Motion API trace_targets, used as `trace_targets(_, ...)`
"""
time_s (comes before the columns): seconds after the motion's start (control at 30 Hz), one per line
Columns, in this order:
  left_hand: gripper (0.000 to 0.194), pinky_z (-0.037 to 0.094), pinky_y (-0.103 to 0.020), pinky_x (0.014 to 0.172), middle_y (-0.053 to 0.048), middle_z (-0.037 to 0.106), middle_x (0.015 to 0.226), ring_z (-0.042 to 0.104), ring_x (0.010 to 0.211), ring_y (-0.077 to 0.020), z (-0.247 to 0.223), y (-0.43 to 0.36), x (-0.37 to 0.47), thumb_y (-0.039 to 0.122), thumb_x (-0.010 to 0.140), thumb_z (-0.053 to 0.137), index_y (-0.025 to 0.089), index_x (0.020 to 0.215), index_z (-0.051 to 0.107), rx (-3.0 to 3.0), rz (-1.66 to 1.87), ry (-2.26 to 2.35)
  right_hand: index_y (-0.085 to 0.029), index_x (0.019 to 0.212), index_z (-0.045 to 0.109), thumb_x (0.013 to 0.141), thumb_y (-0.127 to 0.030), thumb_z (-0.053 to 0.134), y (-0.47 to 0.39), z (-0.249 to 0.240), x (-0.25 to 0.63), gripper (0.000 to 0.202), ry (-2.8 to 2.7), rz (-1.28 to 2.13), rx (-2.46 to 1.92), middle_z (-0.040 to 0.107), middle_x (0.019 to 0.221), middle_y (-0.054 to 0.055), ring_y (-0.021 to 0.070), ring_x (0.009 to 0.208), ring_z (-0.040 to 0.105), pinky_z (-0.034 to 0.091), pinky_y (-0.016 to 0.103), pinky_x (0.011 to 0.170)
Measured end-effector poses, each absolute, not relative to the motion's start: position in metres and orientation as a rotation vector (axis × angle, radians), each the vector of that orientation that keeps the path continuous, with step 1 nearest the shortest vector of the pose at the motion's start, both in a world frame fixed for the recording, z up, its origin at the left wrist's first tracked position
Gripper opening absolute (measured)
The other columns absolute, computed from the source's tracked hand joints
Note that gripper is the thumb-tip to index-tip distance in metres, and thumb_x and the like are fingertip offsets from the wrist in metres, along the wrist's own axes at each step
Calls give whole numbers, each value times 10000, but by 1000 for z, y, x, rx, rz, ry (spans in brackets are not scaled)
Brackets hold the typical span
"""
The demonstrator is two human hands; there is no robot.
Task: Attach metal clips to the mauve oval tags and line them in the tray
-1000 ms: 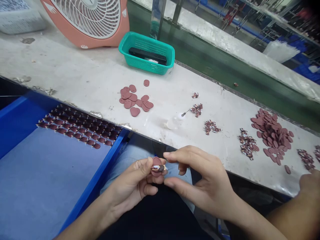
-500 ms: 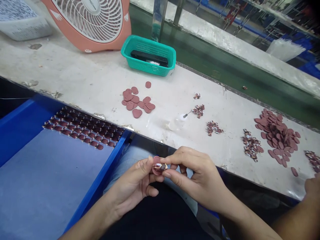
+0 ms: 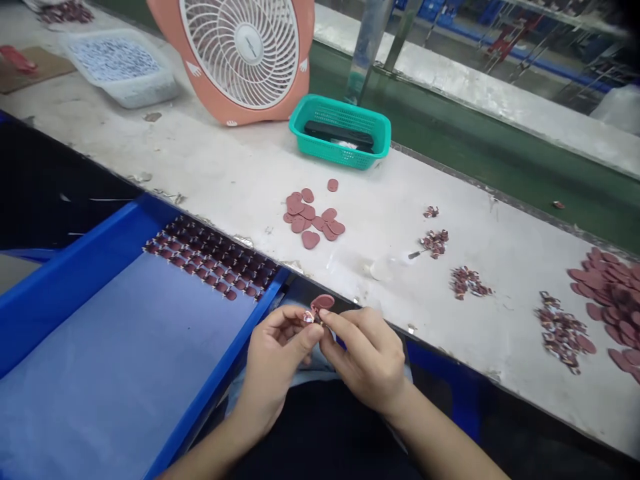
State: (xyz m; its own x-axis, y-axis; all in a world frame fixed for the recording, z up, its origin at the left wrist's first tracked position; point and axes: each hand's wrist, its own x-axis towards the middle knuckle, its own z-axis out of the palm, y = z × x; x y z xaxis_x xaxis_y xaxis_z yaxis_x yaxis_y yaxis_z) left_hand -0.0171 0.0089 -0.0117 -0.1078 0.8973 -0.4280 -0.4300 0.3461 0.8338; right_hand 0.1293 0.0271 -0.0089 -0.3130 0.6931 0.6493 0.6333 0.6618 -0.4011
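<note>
My left hand (image 3: pixel 275 353) and my right hand (image 3: pixel 367 353) meet over my lap, both closed on one small assembly. It consists of a reddish-brown oval disc (image 3: pixel 323 302) standing above the fingertips and a small brown and white figure piece (image 3: pixel 309 317) at the left fingers. The fingers partly hide where the parts meet. Loose reddish discs (image 3: pixel 310 240) lie on the table in front of my hands. Small figure pieces (image 3: pixel 434 244) lie in heaps to the right, beside a needle-tipped bottle (image 3: pixel 385 268).
A blue tray (image 3: pixel 100 373) at the left holds rows of brown assemblies (image 3: pixel 205 260). Behind stand a green basket (image 3: pixel 343 157) with dark items, an orange fan (image 3: pixel 240 113) and a translucent tub (image 3: pixel 140 90). A large disc pile (image 3: pixel 605 273) is at the right.
The view has shifted, so the table things appear farther right. The disc now stands above my fingertips, with the figure piece lower at its left. The other person's hand at the right has left view.
</note>
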Motion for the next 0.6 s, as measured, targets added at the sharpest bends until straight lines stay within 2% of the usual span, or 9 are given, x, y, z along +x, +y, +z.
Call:
trace_targets(0.17, 342, 482, -178, 447, -27, 712, 806, 593, 611, -115, -19, 9, -30, 464, 696, 840, 172, 789, 688, 508, 1209, 1365, -151, 1082, 658, 918, -113, 651, 32, -19, 104, 168, -2048, 153, -1023, 708, 803, 56, 160, 675, 618, 522, 284, 604)
trace_targets(0.37, 509, 589, -323, 631, -99, 750, 968, 726, 897, -271, -57, 18, -96, 640, 744, 643, 193, 988, 625, 754, 940, 1839, -118, 1106, 644, 891, -113, 675, 16, -19, 113, 217, -2178, 224, -882, 679, 712, 37, 146, 565, 540, 427, 290, 498)
trace_targets(0.43, 501, 588, -366, 698, -120, 754, 959, 724, 926, -304, -77, 26, -127, 619, 721, 640, 189, 979, 637, 828, 838, 1970, -112, 1088, 649, 887, -79, 666, 12, -22, 123, 204, -2179, 239, -904, 672, 709, 42, 142, 568, 538, 420, 285, 495)
trace_targets(0.5, 411, 564, -423, 788, -115, 760, 934, 714, 924, -328, -97, 34, -152, 563, 715, 645, 206, 915, 678, 948, 680, 2097, -112, 1062, 659, 880, -57, 670, 10, -25, 133, 191, -2167, 241, -959, 669, 719, 48, 139, 582, 545, 431, 279, 505)
trace_targets(0.6, 326, 523, -510, 817, -103, 760, 837, 699, 925, -402, -122, 43, -171, 509, 730, 637, 244, 890, 740, 1112, 385, 2211, -115, 1041, 670, 871, -42, 680, 11, -30, 142, 186, -2153, 222, -1034, 676, 746, 54, 140, 609, 562, 453, 276, 523)
